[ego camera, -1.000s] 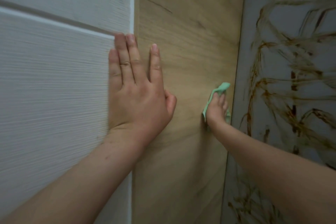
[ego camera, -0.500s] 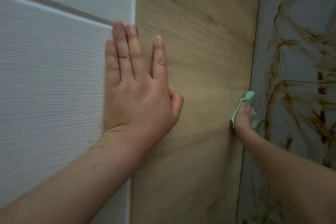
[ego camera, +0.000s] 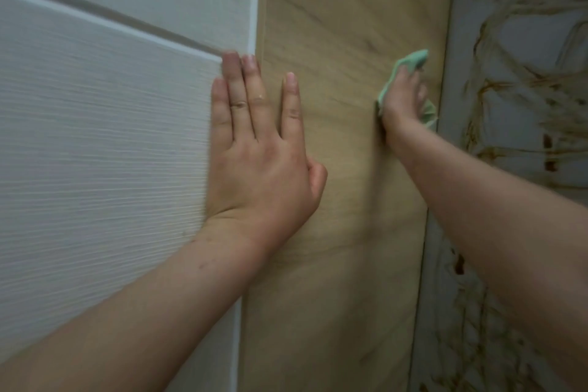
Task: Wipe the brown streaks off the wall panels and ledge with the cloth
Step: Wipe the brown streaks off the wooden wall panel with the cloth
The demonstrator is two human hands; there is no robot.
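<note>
My right hand (ego camera: 402, 98) presses a light green cloth (ego camera: 410, 62) flat against the tan wood-grain panel (ego camera: 343, 41), close to that panel's right edge. Its fingers lie over the cloth, which sticks out above and below the hand. My left hand (ego camera: 257, 143) rests flat with straight fingers across the seam between the white textured panel (ego camera: 95, 137) and the wood panel. Thick brown streaks (ego camera: 525, 82) cover the grey panel (ego camera: 521, 25) at the far right.
A grey groove (ego camera: 105, 14) runs diagonally across the white panel. A narrow white strip (ego camera: 254, 9) separates the white and wood panels. Faint dark marks show on the upper part of the wood panel.
My right hand has slid the cloth up the wood panel along its right edge. My left hand stays planted on the seam. The view has shifted slightly.
</note>
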